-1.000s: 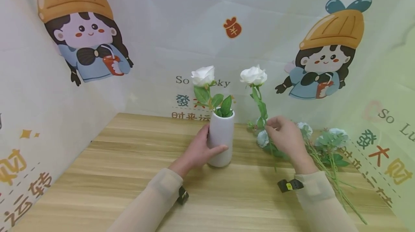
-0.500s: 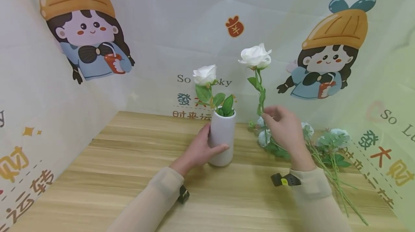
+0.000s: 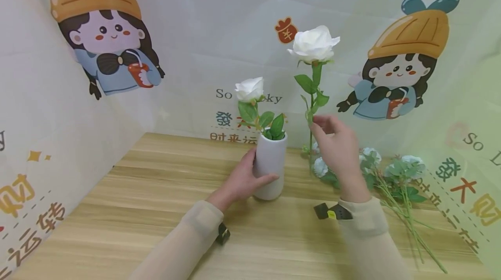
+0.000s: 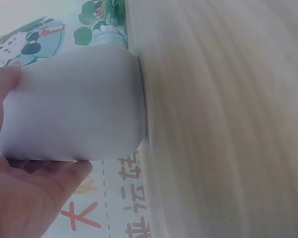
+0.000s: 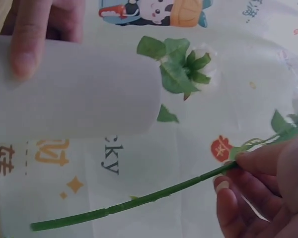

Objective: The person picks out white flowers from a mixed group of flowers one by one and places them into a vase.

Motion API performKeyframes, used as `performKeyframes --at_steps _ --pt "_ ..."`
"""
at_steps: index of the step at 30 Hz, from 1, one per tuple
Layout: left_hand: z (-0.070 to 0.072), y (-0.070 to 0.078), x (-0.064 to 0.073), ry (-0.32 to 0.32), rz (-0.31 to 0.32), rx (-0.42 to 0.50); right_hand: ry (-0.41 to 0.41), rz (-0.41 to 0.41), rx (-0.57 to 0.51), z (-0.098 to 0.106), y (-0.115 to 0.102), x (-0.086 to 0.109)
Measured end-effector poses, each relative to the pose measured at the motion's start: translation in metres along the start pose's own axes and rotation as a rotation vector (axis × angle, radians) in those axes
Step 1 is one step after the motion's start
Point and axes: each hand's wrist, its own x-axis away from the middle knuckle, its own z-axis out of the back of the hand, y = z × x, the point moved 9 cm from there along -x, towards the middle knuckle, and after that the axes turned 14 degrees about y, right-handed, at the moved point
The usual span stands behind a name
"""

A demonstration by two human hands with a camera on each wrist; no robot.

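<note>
A white vase point(image 3: 270, 167) stands upright on the wooden table, and one white rose point(image 3: 249, 90) with green leaves rises from its mouth. My left hand point(image 3: 244, 180) grips the vase's left side, thumb across its front; in the left wrist view, fingers and thumb curl round the vase wall point(image 4: 79, 104). To the right, my right hand point(image 3: 338, 149) pinches the stem of a second white rose point(image 3: 315, 44), held upright with its bloom above the first. The right wrist view shows the bare lower stem point(image 5: 139, 201) sticking out from the thumb and fingertips, apart from the vase.
Several pale blue flowers point(image 3: 407, 165) with long green stems point(image 3: 415, 232) lie on the table point(image 3: 156, 188) at the right. Another pale blue bloom point(image 3: 321, 167) lies behind the right hand. A printed cloth point(image 3: 203, 32) hangs behind the table and along both sides.
My right hand has lifted the second white rose upward and slightly left, clear of the flowers on the table. My left hand stays on the vase.
</note>
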Motion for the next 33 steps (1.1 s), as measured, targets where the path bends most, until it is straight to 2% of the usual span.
performKeyframes --at_steps 5,9,14,17,20,22,25,30,33 --pt "0.000 0.000 -0.001 0.001 -0.003 0.005 0.167 0.051 -0.161 0.012 -0.016 -0.001" --pt "0.000 0.001 -0.001 -0.001 -0.002 0.008 0.297 0.078 -0.363 0.028 -0.030 0.003" --pt "0.001 0.003 -0.001 -0.005 0.005 0.003 0.359 0.153 -0.708 0.044 -0.051 0.010" --pt "0.001 0.003 0.000 -0.004 0.010 0.004 0.366 0.157 -0.837 0.049 -0.058 0.013" --pt "0.002 0.002 0.000 -0.003 0.013 -0.001 0.361 0.127 -0.882 0.048 -0.062 0.014" --pt "0.002 0.002 -0.001 -0.001 0.010 -0.002 0.344 0.103 -0.870 0.043 -0.062 0.015" --pt "0.002 0.001 -0.001 0.003 -0.001 -0.002 0.310 0.093 -0.827 0.031 -0.061 0.016" --pt "0.002 0.002 0.000 0.002 -0.013 0.009 0.270 0.128 -0.705 0.011 -0.057 0.015" --pt "0.001 0.002 0.000 0.000 -0.010 0.013 0.244 0.109 -0.627 -0.002 -0.050 0.014"
